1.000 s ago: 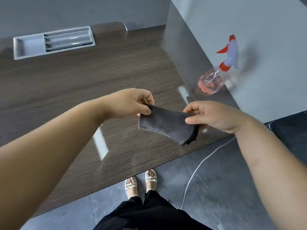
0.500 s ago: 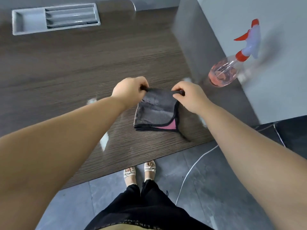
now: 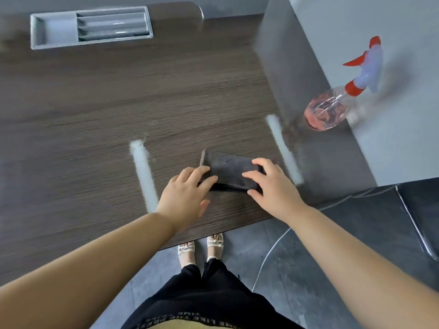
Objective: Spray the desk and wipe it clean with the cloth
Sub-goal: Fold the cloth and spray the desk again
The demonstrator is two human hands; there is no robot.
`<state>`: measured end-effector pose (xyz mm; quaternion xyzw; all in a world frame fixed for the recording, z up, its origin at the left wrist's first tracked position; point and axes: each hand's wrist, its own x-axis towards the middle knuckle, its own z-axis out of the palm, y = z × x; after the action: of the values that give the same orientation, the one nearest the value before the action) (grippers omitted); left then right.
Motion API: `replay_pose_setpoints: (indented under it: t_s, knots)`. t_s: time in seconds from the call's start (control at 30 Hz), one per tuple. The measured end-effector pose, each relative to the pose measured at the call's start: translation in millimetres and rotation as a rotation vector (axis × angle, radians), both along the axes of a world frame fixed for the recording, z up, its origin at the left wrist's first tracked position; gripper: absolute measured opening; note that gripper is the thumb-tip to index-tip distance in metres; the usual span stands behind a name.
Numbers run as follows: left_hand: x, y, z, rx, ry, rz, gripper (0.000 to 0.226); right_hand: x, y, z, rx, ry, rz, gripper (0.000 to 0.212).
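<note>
Fingers of my left hand [image 3: 185, 198] are lying nearly straight on the near left end of the folded grey cloth [image 3: 229, 170]. My right hand [image 3: 273, 188] is spreading over the cloth's right end, with the thumb at its near edge. Neither hand is curling round the cloth; both are only pressing it down. The cloth is lying flat on the dark wood-grain desk [image 3: 118, 110], close to the near edge and right of centre. The spray bottle [image 3: 332, 108], holding pink liquid and topped with a red trigger, is standing well apart at the far right, beside the grey side panel [image 3: 297, 67]. A grey recessed tray [image 3: 91, 27] is sitting at the far left of the desk. A white cable [image 3: 268, 252] is trailing across the floor at the near right, and I am standing in pale sandals [image 3: 215, 242]
</note>
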<state>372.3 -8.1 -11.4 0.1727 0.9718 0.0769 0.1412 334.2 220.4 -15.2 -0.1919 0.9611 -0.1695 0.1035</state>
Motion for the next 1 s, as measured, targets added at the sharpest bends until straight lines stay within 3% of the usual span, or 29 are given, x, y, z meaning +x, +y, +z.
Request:
replay_pose_setpoints:
  t_s: [0.23, 0.47, 0.63, 0.73, 0.77, 0.87, 1.0]
  knots:
    - [-24.3, 0.6, -1.8, -0.179, -0.043, 0.14, 0.062, 7.2, -47.0, -1.7, -0.138, -0.099, -0.239, 0.045]
    - [-85.5, 0.7, 9.7, -0.087, -0.005, 0.339, 0.046, -47.0, -73.4, 18.5, -0.401, -0.336, -0.338, 0.049]
    - [-70.9, 29.5, 11.0, -0.047, -0.175, 0.354, 0.056, -72.2, 0.6, 23.6, -0.779, -0.16, -1.102, 0.05]
    - [-78.7, 39.2, 15.5, -0.046, -0.261, 0.406, 0.063, -93.4, 43.3, 36.0, -0.906, 0.001, -1.331, 0.03]
    - [-81.5, 40.8, 17.2, -0.035, -0.268, 0.428, 0.063, -101.1, 51.1, 38.8, -0.918, 0.007, -1.35, 0.035]
    - [-87.7, 47.0, 18.8, -0.006, -0.284, 0.481, 0.064, -124.5, 68.2, 43.9, -0.861, -0.044, -1.379, 0.079]
    - [-88.4, 49.9, 13.5, 0.004, -0.297, 0.507, 0.07, -147.7, 79.8, 46.3, -0.659, -0.011, -1.253, 0.089]
